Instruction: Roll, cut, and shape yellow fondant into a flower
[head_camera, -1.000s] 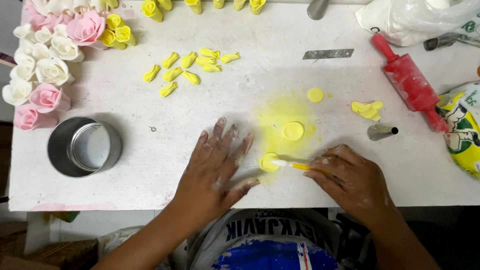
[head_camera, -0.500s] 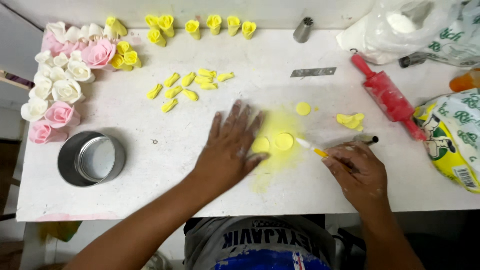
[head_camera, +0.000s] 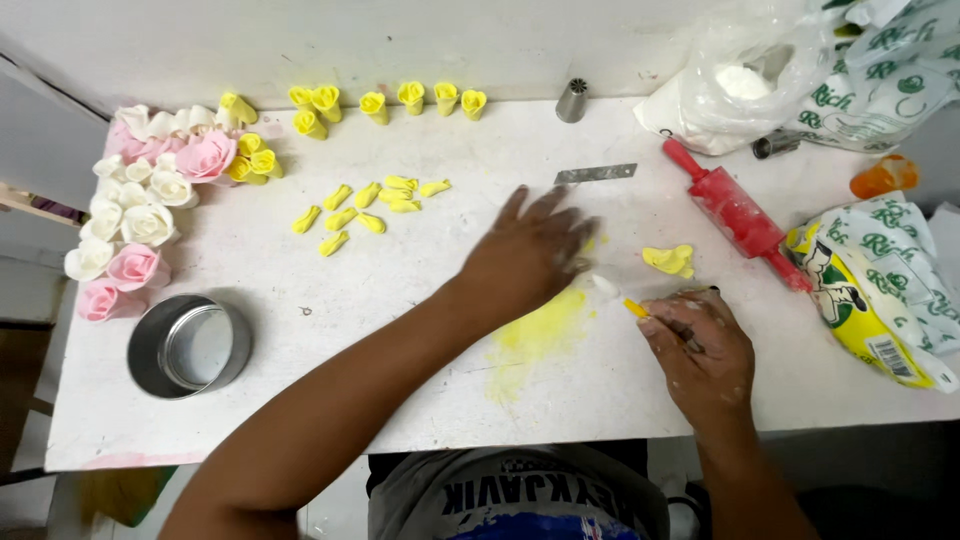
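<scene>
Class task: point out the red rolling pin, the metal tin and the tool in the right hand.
Rolling pin (head_camera: 735, 212), head view, middle of the red barrel.
Tin (head_camera: 190, 346), head view, inner base.
Tool (head_camera: 612, 291), head view, pale tip.
Right hand (head_camera: 700, 345), head view, back of hand.

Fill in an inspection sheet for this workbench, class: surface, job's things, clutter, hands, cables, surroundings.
Surface: white table, yellow powder smear.
Job's things: thin yellow-and-white modelling tool; soft yellow paste lump; small yellow petal pieces.
Clutter: red rolling pin, round metal tin, pink, white and yellow paste roses, metal piping nozzle, printed bags.
Hands: left hand flat on the table; right hand gripping the tool.
Cables: nothing seen.
Surroundings: pale wall behind.
</scene>
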